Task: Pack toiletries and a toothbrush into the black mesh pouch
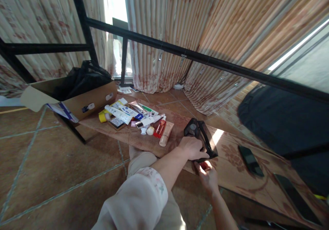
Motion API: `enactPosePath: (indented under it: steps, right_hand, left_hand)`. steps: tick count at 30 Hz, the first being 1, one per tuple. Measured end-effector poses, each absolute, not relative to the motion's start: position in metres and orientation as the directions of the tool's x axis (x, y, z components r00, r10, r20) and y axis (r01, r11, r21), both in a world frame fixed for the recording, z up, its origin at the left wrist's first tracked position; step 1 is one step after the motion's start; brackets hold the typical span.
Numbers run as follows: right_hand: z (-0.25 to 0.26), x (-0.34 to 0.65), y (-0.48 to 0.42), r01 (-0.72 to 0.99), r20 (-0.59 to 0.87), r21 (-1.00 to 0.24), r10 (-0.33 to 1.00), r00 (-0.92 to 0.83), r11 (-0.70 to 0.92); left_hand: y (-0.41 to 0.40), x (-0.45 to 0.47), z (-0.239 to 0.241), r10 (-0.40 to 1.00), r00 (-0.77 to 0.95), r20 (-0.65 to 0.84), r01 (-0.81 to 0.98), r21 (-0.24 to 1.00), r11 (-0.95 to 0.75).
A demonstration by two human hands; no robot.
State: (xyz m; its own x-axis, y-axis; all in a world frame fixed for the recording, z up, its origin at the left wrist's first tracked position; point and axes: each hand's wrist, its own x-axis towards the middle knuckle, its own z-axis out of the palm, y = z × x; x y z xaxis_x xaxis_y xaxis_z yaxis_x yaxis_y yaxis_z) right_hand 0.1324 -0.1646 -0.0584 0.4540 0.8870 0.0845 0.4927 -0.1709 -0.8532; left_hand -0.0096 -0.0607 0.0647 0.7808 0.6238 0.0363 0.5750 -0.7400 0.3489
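A small black see-through pouch (211, 147) stands on the brown patterned cloth in front of me. My left hand (191, 147) reaches across its near side, fingers closed on the pouch, with the thumb side toward the right. Just below, my right hand (208, 176) is at the pouch's near bottom edge. Its fingers are curled together, and what lies between them is hidden. To the left of the pouch are a beige tube (166, 134), a red bottle (160, 126) and a pile of white tubes (119, 114) with other small cosmetics.
An open cardboard box (89, 101) with a black bag (87, 77) inside stands at the left end of the cloth-covered bench (231, 178). Two dark phones, one nearer (295, 197) and one farther (250, 160), lie to the right. A black metal rail (154, 43) crosses before the curtains.
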Motion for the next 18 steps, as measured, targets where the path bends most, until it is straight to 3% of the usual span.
enactPosePath:
  steps: [18]
  right_hand:
    - [-0.061,0.134,-0.165,0.478,0.058,-0.858,0.891,0.451,-0.186]
  left_hand:
    - [-0.065,-0.010,0.069,0.598,0.796,0.096,0.536,0.348,-0.769]
